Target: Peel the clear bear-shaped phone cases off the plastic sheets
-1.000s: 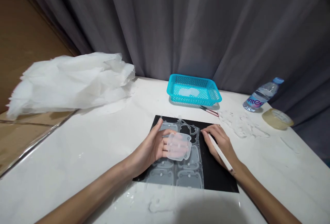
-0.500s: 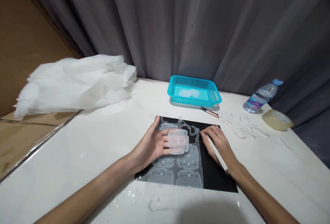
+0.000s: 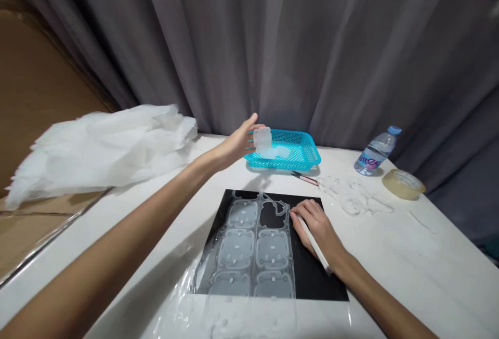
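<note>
My left hand (image 3: 240,142) is stretched out over the left end of a turquoise mesh basket (image 3: 307,155), its fingers closed on a small translucent plastic piece (image 3: 262,138). More clear pieces lie inside the basket. My right hand (image 3: 314,227) rests on a black mat (image 3: 312,271), closed round a thin white pen-like tool (image 3: 314,244), its tip near the cut-out gap in a clear moulded sheet (image 3: 249,248). The sheet covers the mat's left half and holds several rounded rectangular pieces in two columns.
A heap of white crumpled sheeting (image 3: 101,144) lies at the left. Clear plastic scraps (image 3: 351,196), a water bottle (image 3: 373,153) and a roll of tape (image 3: 403,183) sit at the right. A pink-handled tool (image 3: 306,177) lies before the basket. Grey curtains hang behind the white table (image 3: 409,261).
My left hand lifted the translucent piece off the sheet and carried it forward to the basket. My right hand stayed on the mat with the tool. The view tilted upward.
</note>
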`<state>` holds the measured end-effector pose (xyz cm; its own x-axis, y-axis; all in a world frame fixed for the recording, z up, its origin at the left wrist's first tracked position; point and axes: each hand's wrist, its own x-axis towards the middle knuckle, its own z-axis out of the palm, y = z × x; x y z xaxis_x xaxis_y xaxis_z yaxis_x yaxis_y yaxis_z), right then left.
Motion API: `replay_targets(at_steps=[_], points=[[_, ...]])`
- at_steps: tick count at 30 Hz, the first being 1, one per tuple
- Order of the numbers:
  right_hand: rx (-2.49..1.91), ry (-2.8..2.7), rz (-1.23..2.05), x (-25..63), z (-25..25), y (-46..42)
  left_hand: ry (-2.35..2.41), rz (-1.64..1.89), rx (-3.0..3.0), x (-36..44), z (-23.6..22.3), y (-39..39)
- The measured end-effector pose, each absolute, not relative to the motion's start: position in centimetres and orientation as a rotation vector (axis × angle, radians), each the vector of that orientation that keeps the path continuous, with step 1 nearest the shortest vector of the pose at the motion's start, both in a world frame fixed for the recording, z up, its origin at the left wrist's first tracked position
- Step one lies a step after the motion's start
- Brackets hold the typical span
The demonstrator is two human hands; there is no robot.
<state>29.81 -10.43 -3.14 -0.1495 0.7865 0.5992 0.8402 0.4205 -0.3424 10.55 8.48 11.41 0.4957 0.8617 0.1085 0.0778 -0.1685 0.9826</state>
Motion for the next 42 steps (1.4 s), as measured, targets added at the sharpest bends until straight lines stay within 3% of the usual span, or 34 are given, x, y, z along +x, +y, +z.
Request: replay_targets(at_steps=[5,11,18,28,36,42], points=[[-1.382,-1.917,-0.102,29.6,-3.3,-10.2,0.859,0.871,1.883,12.3,9.4,8.8],[-1.355,-1.932,-0.049,29.6,-2.8,-10.5,0.821,0.595,2.174,4.4,5.0,1.4],[-1.273,-1.802,0.385,29.7,-1.6,-11.3,0.819,0.317,2.267,-1.3,1.7,-1.8],[-1.120,-1.938,0.785,24.6,-0.5,-10.2,0.733,0.319,2.417,-1.6,0.6,-1.7],[-0.983,-2.079,0.655,23.3,-1.5,-8.1,0.707,0.365,2.450,-1.6,0.5,-2.3],[-1.021,-2.079,0.750,23.3,-1.1,-7.8,0.698,0.362,2.432,-1.7,0.1,-2.0]])
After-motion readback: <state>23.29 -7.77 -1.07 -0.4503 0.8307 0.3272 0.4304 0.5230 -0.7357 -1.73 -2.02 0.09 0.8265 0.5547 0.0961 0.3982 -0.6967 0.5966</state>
